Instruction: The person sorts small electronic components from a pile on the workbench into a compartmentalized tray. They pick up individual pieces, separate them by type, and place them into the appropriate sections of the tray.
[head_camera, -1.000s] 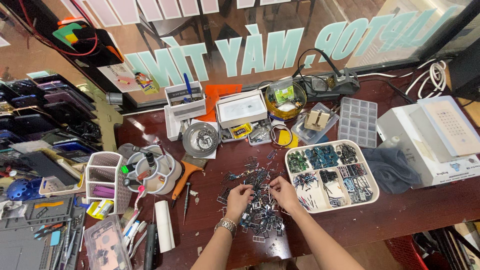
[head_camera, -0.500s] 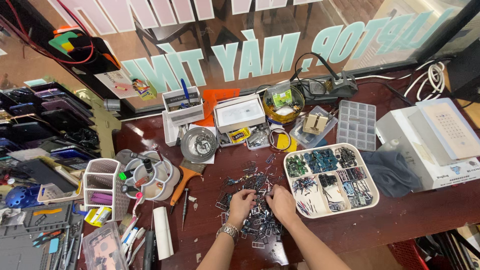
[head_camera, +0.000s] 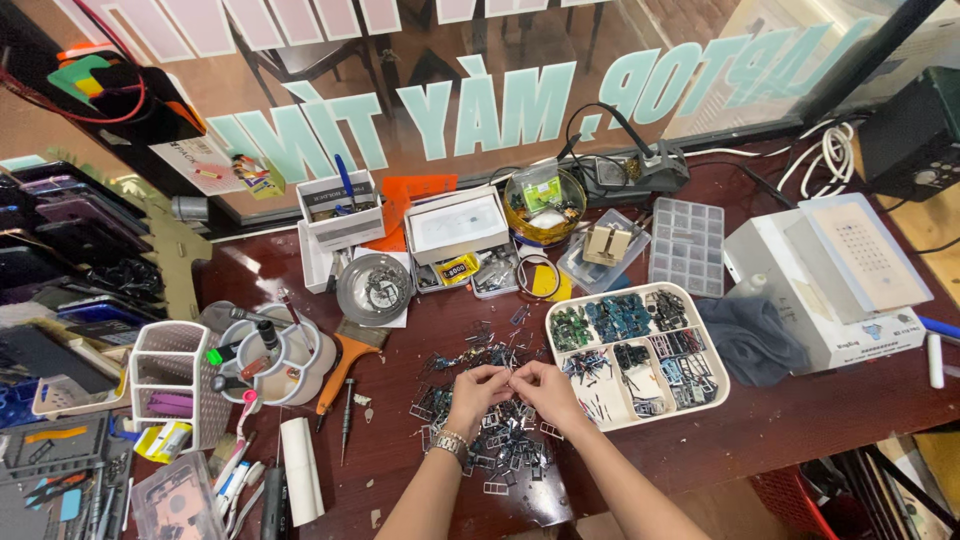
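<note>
Nearest the camera, the left hand (head_camera: 473, 393), a metal watch at its wrist, and the right hand (head_camera: 546, 390) meet fingertip to fingertip just above the pile of small metal parts (head_camera: 500, 440). They seem to pinch one tiny piece between them, though it is too small to make out, so what exactly they grasp I cannot tell. The pile lies loose on the dark red tabletop (head_camera: 800, 420), spread under and in front of both hands.

The likeliest slip, I judge, is the pinched piece springing free and vanishing back into the pile, where every part looks alike. A forearm dragged across the pile could also sweep pieces off the near edge of the tabletop.

Just right of the pile, the white sorting tray (head_camera: 712, 345) holds green, blue and dark components in separate compartments; a careless drop could land a part in the wrong one. Left of the pile, a screwdriver (head_camera: 345, 420) and an orange-handled brush (head_camera: 340, 368) lie within elbow reach and could be knocked.

Beyond the pile, the round metal dish (head_camera: 374, 288) of tiny parts could tip if nudged. Farther back sits a clear compartment box (head_camera: 686, 245).
</note>
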